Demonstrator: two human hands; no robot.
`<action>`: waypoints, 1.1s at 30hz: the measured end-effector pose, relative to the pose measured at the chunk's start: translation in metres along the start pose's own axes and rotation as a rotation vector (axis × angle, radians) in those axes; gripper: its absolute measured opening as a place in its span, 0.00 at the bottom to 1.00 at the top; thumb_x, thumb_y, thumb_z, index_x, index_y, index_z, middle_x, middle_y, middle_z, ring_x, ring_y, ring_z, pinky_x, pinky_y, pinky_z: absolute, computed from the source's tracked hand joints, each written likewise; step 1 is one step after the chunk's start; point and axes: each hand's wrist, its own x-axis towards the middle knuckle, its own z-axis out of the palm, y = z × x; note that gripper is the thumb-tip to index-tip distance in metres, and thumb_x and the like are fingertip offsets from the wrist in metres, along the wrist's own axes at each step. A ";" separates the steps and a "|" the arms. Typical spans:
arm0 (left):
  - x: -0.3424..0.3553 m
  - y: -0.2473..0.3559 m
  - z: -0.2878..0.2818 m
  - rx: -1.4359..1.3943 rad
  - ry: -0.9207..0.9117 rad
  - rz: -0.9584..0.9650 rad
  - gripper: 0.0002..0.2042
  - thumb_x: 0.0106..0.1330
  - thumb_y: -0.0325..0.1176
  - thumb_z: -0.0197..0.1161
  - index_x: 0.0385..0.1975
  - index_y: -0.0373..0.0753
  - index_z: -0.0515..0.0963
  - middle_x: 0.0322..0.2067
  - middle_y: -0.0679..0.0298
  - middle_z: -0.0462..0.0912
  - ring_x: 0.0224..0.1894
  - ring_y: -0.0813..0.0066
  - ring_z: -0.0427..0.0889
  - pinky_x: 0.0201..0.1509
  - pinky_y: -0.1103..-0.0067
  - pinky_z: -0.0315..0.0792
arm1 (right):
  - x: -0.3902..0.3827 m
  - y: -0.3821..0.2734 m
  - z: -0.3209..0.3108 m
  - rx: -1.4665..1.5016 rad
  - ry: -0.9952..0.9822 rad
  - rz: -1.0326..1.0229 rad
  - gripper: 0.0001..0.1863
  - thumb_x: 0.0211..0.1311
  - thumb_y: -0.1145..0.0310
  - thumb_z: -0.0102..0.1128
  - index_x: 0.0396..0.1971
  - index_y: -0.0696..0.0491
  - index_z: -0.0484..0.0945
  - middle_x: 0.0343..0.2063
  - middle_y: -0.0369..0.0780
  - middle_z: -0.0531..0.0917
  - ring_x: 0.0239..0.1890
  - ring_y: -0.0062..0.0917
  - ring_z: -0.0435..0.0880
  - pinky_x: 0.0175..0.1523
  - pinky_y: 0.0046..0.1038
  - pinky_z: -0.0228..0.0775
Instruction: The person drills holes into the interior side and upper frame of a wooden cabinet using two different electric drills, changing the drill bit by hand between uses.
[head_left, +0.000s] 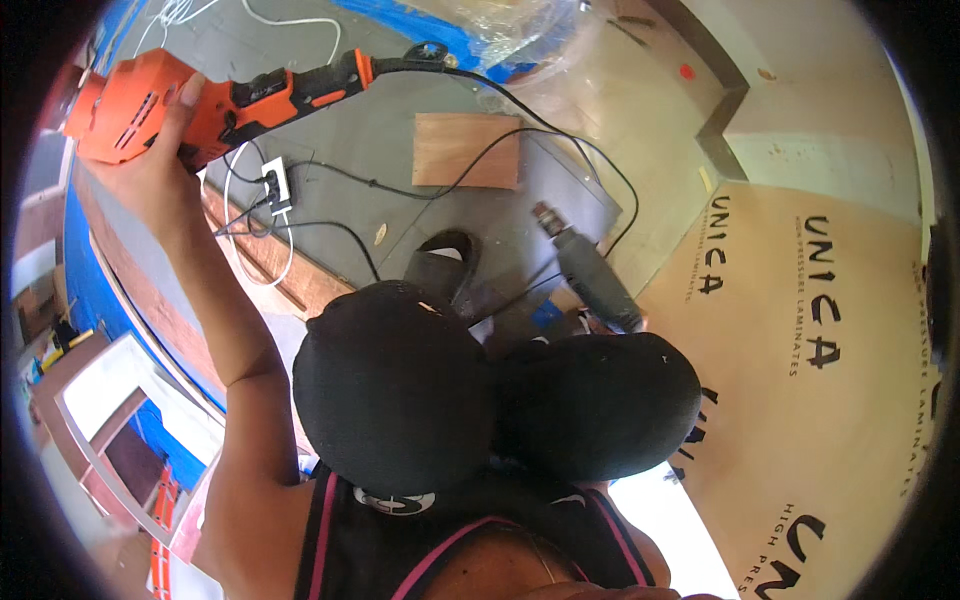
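High at the left, my left hand (160, 180) grips an orange-and-black power tool (140, 110), its fingers and thumb wrapped round the body. A black cable runs from the tool's handle end across the floor. Right of centre, a grey drill (590, 265) is tilted with its chuck toward the upper left, slightly blurred. A little skin of my right hand (636, 323) shows at the drill's rear; its fingers are hidden behind my knee. My black-clad knees (390, 390) fill the lower middle, with a dark slipper (450, 250) just above them.
A white power strip (278, 180) with tangled cables lies beside wooden strips (290, 280) on the grey floor. A thin wood board (465, 150) and crumpled plastic (540, 30) are farther off. Printed brown sheets (770, 420) cover the right side. An orange ladder (162, 530) shows lower left.
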 end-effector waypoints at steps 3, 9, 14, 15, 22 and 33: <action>0.008 0.011 0.001 -0.040 -0.162 -0.004 0.35 0.46 0.18 0.81 0.56 0.31 0.72 0.48 0.56 0.81 0.48 0.69 0.83 0.57 0.71 0.78 | -0.003 0.023 0.021 -0.438 -0.135 -0.052 0.24 0.63 0.71 0.65 0.58 0.63 0.76 0.50 0.52 0.85 0.50 0.38 0.87 0.59 0.38 0.81; 0.017 0.048 0.011 -0.172 -0.170 -0.129 0.27 0.58 0.26 0.72 0.57 0.31 0.72 0.48 0.54 0.80 0.49 0.62 0.83 0.53 0.65 0.82 | 0.056 0.062 0.057 0.291 -0.206 -0.084 0.22 0.50 0.78 0.76 0.48 0.62 0.82 0.39 0.42 0.89 0.41 0.30 0.88 0.52 0.32 0.78; 0.016 0.096 0.057 -0.129 -0.187 -0.012 0.22 0.58 0.27 0.73 0.52 0.30 0.75 0.42 0.55 0.81 0.43 0.63 0.84 0.50 0.67 0.83 | 0.115 0.067 0.083 0.296 -0.444 -0.008 0.26 0.52 0.77 0.75 0.53 0.65 0.80 0.42 0.46 0.89 0.44 0.31 0.88 0.55 0.34 0.77; 0.015 0.096 0.067 -0.141 -0.192 -0.064 0.22 0.58 0.27 0.73 0.52 0.30 0.75 0.42 0.55 0.81 0.43 0.63 0.84 0.50 0.67 0.83 | 0.116 0.065 0.087 0.299 -0.434 -0.014 0.26 0.52 0.77 0.75 0.53 0.65 0.80 0.42 0.46 0.89 0.44 0.31 0.88 0.55 0.34 0.77; -0.006 0.105 0.141 -0.365 -0.171 -0.163 0.29 0.54 0.24 0.74 0.58 0.29 0.72 0.48 0.56 0.79 0.49 0.68 0.82 0.54 0.72 0.79 | 0.132 0.054 0.086 -0.061 -0.338 0.092 0.30 0.65 0.60 0.72 0.56 0.69 0.75 0.44 0.49 0.87 0.49 0.32 0.86 0.57 0.36 0.75; -0.036 0.078 0.130 -0.512 -0.283 -0.295 0.41 0.56 0.29 0.74 0.70 0.34 0.61 0.57 0.50 0.75 0.56 0.53 0.82 0.61 0.56 0.81 | 0.091 0.038 0.030 -1.167 0.665 -0.185 0.21 0.63 0.66 0.69 0.54 0.53 0.77 0.58 0.52 0.74 0.52 0.48 0.81 0.58 0.47 0.75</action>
